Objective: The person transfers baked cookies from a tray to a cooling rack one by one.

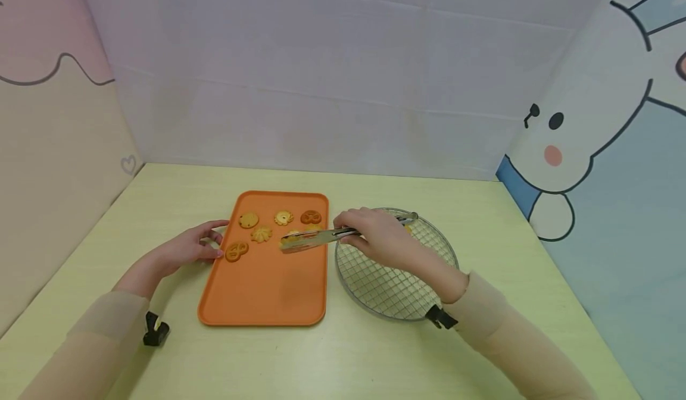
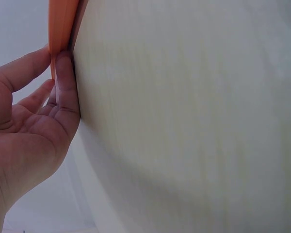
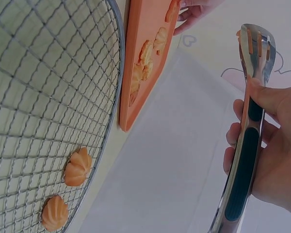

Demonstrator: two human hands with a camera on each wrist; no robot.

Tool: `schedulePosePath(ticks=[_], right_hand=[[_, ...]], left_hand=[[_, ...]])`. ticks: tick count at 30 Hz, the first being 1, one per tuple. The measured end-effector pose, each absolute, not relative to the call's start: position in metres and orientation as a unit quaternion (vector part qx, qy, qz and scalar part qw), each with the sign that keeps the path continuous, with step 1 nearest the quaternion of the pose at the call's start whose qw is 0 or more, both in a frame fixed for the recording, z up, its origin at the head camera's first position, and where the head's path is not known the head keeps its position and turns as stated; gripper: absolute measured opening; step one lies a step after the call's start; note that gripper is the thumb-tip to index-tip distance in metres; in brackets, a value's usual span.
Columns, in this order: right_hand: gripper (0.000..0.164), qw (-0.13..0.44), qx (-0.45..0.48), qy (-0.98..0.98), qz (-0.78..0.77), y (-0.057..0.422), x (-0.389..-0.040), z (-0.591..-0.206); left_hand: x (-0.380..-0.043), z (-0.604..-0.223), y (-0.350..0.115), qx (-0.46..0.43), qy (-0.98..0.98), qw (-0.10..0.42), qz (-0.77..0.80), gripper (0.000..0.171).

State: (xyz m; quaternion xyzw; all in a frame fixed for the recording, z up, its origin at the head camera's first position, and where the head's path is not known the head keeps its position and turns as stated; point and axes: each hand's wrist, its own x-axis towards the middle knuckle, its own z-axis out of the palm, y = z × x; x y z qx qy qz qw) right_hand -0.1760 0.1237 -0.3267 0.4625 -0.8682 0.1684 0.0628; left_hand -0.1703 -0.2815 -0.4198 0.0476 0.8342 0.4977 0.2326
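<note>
My right hand grips a pair of metal tongs with dark green handle grips. The tongs' tips are over the right part of an orange tray, and a pale cookie shows at them. My left hand holds the tray's left rim, thumb and fingers at the edge. Across the tray's far half lie several cookies, among them a round one, a flower-shaped one and a brown pretzel-shaped one. The tongs partly hide others.
Right of the tray stands a round wire rack, partly under my right hand and forearm. Two shell-like cookies lie near its rim in the right wrist view. The pale tabletop meets a cloth-like wall behind and printed panels at both sides.
</note>
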Motion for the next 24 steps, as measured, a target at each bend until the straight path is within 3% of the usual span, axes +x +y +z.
schedulePosePath(ticks=[24], right_hand=[[0.024,0.083,0.444,-0.874,0.179,0.196,-0.16,-0.332]], left_hand=[[-0.146,-0.425,-0.273,0.036,0.833,0.224,0.505,0.075]])
